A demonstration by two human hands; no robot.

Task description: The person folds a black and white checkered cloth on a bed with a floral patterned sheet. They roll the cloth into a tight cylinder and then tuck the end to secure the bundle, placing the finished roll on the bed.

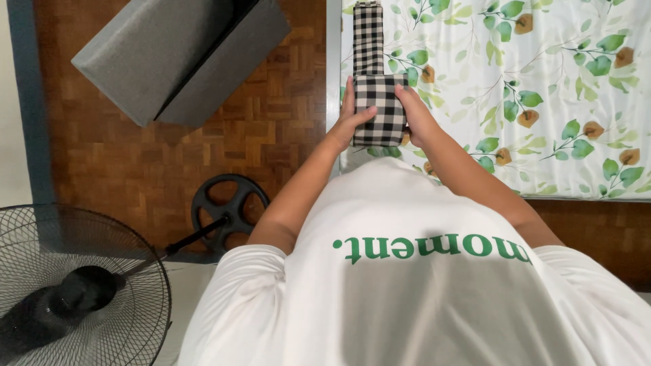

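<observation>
Gripping checked cloth (378,108) between left hand (352,118), right hand (415,115); both clasped on sides.

This is a room in a home, most likely a bedroom. A mattress (542,95) fills the upper right of the view, covered with a white sheet printed with green leaves and brown buds, its edge running along a pale frame. The floor (271,135) is wooden parquet in small squares laid in alternating directions (a household finish rather than a workshop one). A grey upholstered box (169,54), perhaps a storage ottoman, stands on the parquet at the upper left. A black pedestal fan (74,291) sits at the lower left, its round base (229,207) resting on the floor nearby.
</observation>
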